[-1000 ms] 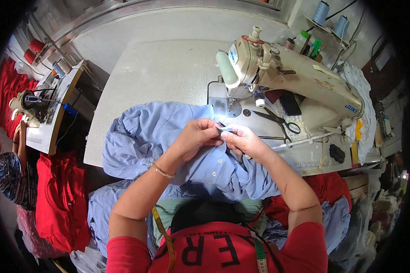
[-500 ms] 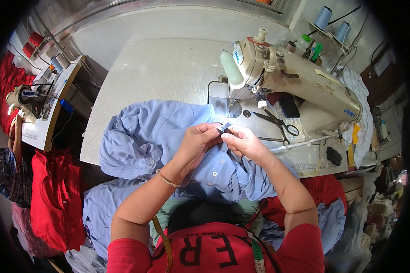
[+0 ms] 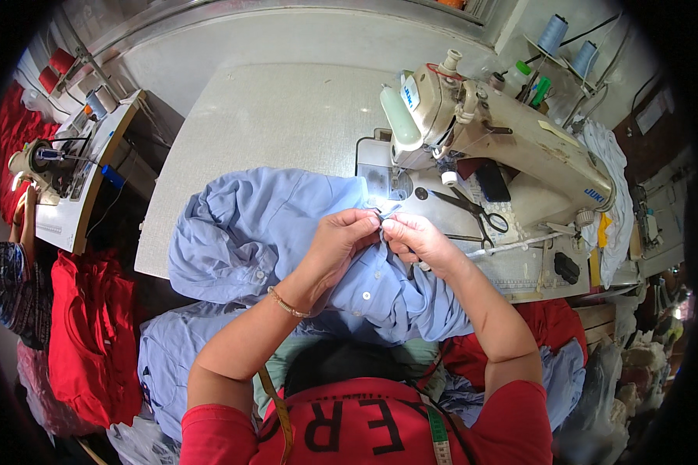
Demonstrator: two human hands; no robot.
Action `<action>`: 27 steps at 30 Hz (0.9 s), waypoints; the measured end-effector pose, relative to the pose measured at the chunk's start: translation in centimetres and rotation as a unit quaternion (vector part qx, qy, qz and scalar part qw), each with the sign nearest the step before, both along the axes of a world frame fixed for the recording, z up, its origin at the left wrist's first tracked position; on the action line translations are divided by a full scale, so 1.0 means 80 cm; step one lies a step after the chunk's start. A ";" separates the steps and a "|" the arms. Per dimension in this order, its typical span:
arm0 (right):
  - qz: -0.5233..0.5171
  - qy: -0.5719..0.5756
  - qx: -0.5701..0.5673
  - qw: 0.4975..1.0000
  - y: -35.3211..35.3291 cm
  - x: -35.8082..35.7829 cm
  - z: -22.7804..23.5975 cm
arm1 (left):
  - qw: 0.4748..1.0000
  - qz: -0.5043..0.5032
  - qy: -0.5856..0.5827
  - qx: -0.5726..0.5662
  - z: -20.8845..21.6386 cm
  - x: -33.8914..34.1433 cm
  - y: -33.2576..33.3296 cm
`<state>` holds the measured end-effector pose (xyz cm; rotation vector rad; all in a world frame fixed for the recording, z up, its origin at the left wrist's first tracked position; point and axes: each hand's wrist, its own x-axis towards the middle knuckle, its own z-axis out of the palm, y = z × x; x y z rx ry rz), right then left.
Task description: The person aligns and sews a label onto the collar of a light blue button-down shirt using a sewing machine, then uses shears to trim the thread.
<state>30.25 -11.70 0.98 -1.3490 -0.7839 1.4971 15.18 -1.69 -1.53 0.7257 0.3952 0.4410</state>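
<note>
Far left of the frame, a co-worker's hand point(image 3: 29, 198) is at another machine, with a red garment point(image 3: 93, 333) hanging below. Coming inward, here's my blue shirt point(image 3: 233, 225), bunched left of centre over the front edge of the pale tabletop point(image 3: 264, 116), its bulk probably resting there to spare my fingers the weight. Its long axis slants from the rumpled left end down to lower right; an upper corner points at the needle area, and the buttons point(image 3: 367, 295) run down toward me. At centre, my left hand point(image 3: 341, 240) is pinched narrow, tip to tip with my right hand point(image 3: 420, 242), also pinched, a small bluish bit of cloth between; whether they grip anything else, I can't tell. Right of them lie the scissors point(image 3: 469, 208), handles angled lower right, likely for easy reach, beside the big sewing machine point(image 3: 512, 139).
</note>
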 end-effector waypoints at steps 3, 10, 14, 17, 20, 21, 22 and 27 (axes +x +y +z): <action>0.001 0.000 -0.005 1.000 0.000 -0.001 0.005 | 1.000 -0.002 0.000 0.001 0.001 0.000 0.000; -0.015 0.009 -0.002 1.000 0.000 0.002 0.001 | 1.000 0.001 0.000 0.001 -0.005 0.001 0.003; -0.076 0.029 0.042 0.996 -0.003 0.010 -0.003 | 0.997 0.024 0.020 0.065 -0.006 0.002 0.001; -0.110 -0.013 0.086 0.990 -0.005 0.012 -0.003 | 0.961 0.069 0.062 0.261 -0.012 0.001 -0.001; -0.033 -0.118 0.061 0.991 -0.008 0.009 0.019 | 0.854 0.144 0.086 0.492 -0.015 0.002 -0.005; -0.021 -0.113 0.045 0.992 -0.007 0.004 0.026 | 0.818 0.167 0.084 0.544 -0.012 0.000 -0.006; -0.005 -0.119 0.037 0.992 -0.008 0.005 0.025 | 0.779 0.188 0.079 0.593 -0.007 0.001 -0.008; 0.056 -0.098 -0.007 0.994 -0.008 0.010 0.025 | 0.715 0.207 0.067 0.664 0.004 -0.001 -0.021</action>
